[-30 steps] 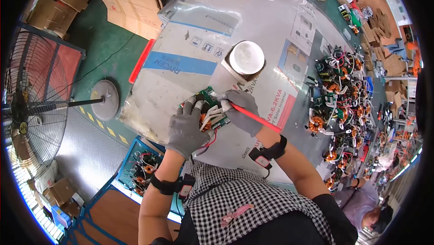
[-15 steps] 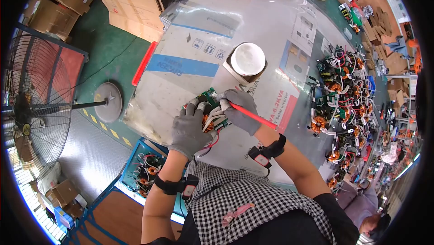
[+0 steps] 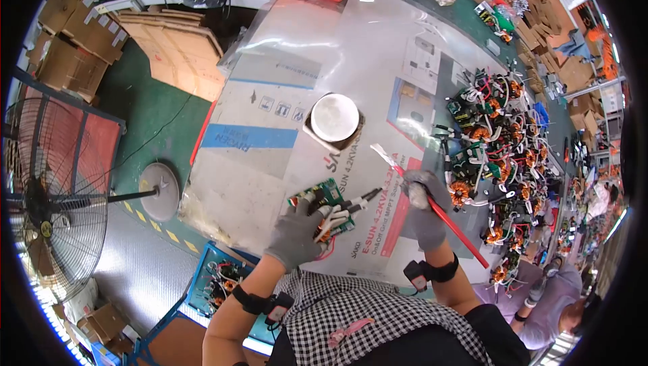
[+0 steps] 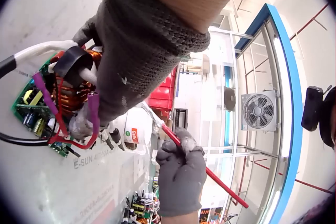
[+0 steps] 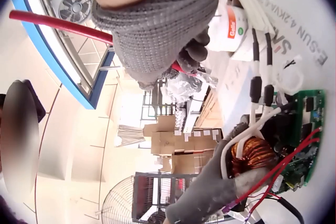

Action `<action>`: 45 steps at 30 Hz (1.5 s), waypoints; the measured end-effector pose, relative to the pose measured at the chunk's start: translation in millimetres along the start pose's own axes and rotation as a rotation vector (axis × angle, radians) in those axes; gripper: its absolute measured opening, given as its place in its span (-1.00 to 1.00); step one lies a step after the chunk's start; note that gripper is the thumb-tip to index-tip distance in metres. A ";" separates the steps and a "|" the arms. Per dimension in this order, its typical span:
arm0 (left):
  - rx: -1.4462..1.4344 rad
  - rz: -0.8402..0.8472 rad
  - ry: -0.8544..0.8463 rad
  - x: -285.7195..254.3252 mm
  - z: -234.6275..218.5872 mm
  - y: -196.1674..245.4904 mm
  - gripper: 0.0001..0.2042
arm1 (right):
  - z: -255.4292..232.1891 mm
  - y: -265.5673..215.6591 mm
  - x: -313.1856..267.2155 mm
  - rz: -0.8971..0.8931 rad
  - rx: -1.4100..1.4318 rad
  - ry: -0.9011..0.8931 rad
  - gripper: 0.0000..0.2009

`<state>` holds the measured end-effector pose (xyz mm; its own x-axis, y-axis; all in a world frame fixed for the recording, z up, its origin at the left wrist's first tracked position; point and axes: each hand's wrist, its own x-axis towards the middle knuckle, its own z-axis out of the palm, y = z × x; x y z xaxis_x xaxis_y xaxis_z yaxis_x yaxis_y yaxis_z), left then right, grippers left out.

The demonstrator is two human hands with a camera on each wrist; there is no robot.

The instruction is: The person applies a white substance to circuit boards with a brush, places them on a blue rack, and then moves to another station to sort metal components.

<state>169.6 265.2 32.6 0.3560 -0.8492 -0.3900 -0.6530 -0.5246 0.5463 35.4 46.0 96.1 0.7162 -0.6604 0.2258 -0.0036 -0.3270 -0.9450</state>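
A green circuit board (image 3: 327, 192) with a copper coil (image 5: 253, 155) and white, red and black wires lies on the covered table. The gloved left hand (image 3: 295, 234) grips it by the coil and wires. Up and to the right of the board, the gloved right hand (image 3: 428, 209) holds a red-handled brush (image 3: 460, 234), its pale tip pointing up and left, apart from the board. A white tub (image 3: 335, 118) sits in a cardboard holder beyond the board.
Many wired boards with coils (image 3: 482, 133) are heaped on the table's right side. A blue crate (image 3: 214, 275) with more boards stands at the lower left, near a fan (image 3: 50, 197). At the lower right another person (image 3: 550, 298) is bent over.
The right hand has moved away from the board to the right with the brush. The left hand still grips the board, whose black-sleeved wires now stick out to the right. The head view has shifted.
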 end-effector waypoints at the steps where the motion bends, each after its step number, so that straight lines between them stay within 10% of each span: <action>1: 0.002 0.007 -0.007 11.7 3.8 18.7 -0.29 | -14.3 -2.4 -6.7 0.023 0.026 0.074 -0.81; 6: -0.098 0.040 0.089 118.8 7.0 103.7 -0.26 | -69.4 -25.5 -40.4 0.071 0.063 0.290 -0.83; 10: -0.187 0.011 0.787 227.9 14.1 160.8 -0.24 | -102.3 -32.3 -61.0 0.019 -0.035 0.306 -0.83; 11: -0.207 -0.010 0.704 226.9 4.9 177.1 -0.24 | -114.1 -25.6 -67.1 -0.016 -0.052 0.304 -0.83; 20: -0.323 -0.042 1.103 60.5 107.2 141.9 -0.36 | -108.4 0.1 -73.4 0.029 -0.056 -0.042 -0.78; 27: -0.355 -0.856 1.399 -134.8 203.6 21.6 -0.50 | -12.9 -21.7 -106.5 -0.236 -0.046 -0.639 -0.76; 35: -0.832 -1.651 0.929 -295.4 420.4 -104.1 -0.44 | 132.9 -14.6 -225.2 -0.058 0.000 -1.279 -0.77; 38: -1.015 -1.814 0.650 -341.7 473.8 -144.3 -0.40 | 226.0 -8.0 -273.4 -0.667 -0.103 -1.348 -0.73; 45: -0.829 -1.759 0.386 -417.0 535.7 -243.1 -0.40 | 396.2 131.6 -411.4 -0.903 -0.295 -1.633 -0.76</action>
<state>-178.2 779.0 -334.7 0.3223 0.6386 -0.6988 0.8934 -0.4493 0.0014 16.8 542.5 -214.8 0.4407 0.8974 -0.0195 0.7247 -0.3686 -0.5821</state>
